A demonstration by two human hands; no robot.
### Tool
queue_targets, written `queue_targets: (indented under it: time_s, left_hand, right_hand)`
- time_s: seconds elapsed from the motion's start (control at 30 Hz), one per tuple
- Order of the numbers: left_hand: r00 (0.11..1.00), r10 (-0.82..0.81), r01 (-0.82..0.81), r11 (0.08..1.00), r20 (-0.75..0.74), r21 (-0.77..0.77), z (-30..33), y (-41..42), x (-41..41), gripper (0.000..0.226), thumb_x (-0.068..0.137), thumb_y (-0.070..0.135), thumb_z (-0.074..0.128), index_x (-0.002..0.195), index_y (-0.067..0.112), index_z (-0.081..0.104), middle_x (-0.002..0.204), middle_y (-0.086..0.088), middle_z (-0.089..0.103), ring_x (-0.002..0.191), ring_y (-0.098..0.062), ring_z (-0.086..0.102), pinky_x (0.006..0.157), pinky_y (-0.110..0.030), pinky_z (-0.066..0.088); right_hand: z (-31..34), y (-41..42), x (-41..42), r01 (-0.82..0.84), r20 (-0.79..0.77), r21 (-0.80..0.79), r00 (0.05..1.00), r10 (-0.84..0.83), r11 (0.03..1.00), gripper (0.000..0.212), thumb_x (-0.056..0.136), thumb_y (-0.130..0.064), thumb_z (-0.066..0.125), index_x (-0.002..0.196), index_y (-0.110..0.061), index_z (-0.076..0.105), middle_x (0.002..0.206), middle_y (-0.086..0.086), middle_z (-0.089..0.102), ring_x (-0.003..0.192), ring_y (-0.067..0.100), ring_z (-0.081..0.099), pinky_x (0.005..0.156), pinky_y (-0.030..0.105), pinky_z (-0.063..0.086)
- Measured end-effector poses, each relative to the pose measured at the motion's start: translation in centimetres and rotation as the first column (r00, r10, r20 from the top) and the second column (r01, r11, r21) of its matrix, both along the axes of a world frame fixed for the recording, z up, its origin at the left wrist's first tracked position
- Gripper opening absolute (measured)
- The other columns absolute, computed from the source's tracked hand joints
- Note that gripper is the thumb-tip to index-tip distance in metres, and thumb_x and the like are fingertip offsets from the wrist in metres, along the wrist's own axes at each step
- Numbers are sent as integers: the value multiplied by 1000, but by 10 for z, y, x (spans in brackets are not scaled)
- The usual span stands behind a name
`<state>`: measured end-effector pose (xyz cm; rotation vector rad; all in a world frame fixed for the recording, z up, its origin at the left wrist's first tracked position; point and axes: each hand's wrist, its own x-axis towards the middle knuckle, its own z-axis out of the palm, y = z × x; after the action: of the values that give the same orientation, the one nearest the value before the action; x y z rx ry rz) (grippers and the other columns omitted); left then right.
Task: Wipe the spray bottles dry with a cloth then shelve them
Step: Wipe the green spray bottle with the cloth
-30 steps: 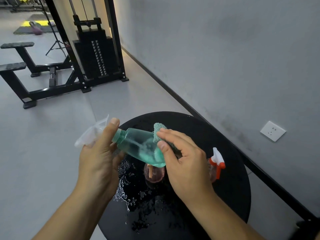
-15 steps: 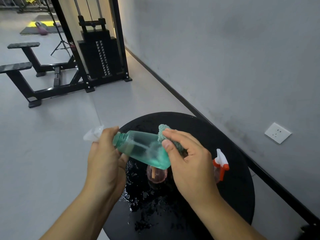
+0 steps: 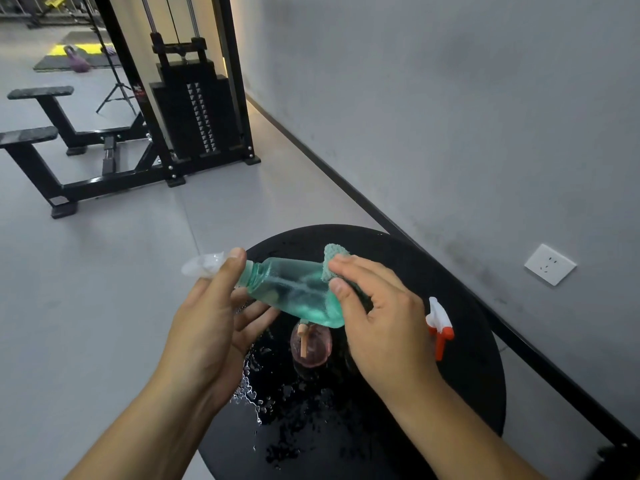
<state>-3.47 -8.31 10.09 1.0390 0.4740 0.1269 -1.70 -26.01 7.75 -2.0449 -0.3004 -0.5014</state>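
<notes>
Left hand (image 3: 211, 327) is gripping the teal spray bottle (image 3: 294, 292) by its neck; right hand (image 3: 377, 317) is pressing the cloth (image 3: 334, 252) against its base. Below, two bottles are waiting; shelving unstarted.

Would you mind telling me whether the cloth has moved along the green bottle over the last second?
No clear shift: the cloth under the right hand stays pressed near the green bottle's base end.
</notes>
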Motion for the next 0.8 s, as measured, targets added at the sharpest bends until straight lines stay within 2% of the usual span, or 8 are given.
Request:
queue_targets:
  time_s: [0.17,0.23,0.33,0.43,0.53,0.67,0.73,0.8]
  left_hand:
    - [998,-55,55,998,16,-13,-6,-9,-1,26,96,34,72,109,14,61,106,-17,81,98,-33,80,91,-45,60]
    - [998,-57,58,998,25,-15,-6,-7,1,23,95,32,72,105,15,61,103,-15,81,99,-33,80,89,-45,63]
    - [997,-48,49,998,60,-28,-4,-3,4,19,94,31,72,101,16,62,104,-16,80,100,-34,80,85,-42,67]
    - [995,-77,79,997,68,-25,-7,-4,3,22,93,32,72,106,16,63,112,-19,79,102,-33,79,85,-42,67]
    - [993,-102,105,993,59,-53,-11,-8,2,37,93,33,72,124,15,63,121,-22,76,106,-35,78,88,-45,65]
    - [991,-93,96,995,95,-26,-8,-4,3,26,90,33,72,110,18,63,112,-17,78,101,-32,79,85,-42,66]
    - [992,-83,86,996,99,-25,-9,-3,4,29,89,33,72,112,19,62,112,-17,77,100,-31,79,84,-41,66]
    - [993,-84,88,995,83,-39,-11,-5,3,38,92,31,72,124,15,61,121,-21,75,106,-34,78,82,-41,67]
  right_hand:
    - [-2,11,-4,-86,72,-169,992,99,982,30,98,-13,64,126,-21,70,130,-13,63,131,1,48,111,25,41]
    - [-2,9,-2,-105,75,-163,990,118,981,29,98,-12,65,125,-21,71,129,-13,64,131,1,49,111,25,41]
    - [2,1,1,-54,59,-126,996,62,991,28,98,-14,64,124,-21,71,127,-16,64,126,-2,51,109,23,43]
    - [2,2,-2,-34,71,-117,997,43,993,27,98,-14,64,124,-21,71,127,-14,64,127,-1,51,111,30,42]
    - [-1,8,-6,-92,91,-174,990,109,981,28,99,-14,62,125,-20,70,130,-11,64,131,2,50,114,31,39]
    - [3,-1,2,-78,41,-118,996,83,990,26,99,-14,62,123,-20,71,125,-14,65,124,0,54,106,24,45]
    - [3,-2,2,-49,30,-102,998,52,994,26,98,-13,63,122,-20,72,123,-15,65,122,-1,55,105,23,46]
    - [2,3,-3,-67,34,-125,997,72,990,26,99,-14,62,123,-20,71,126,-15,64,125,0,52,107,24,45]
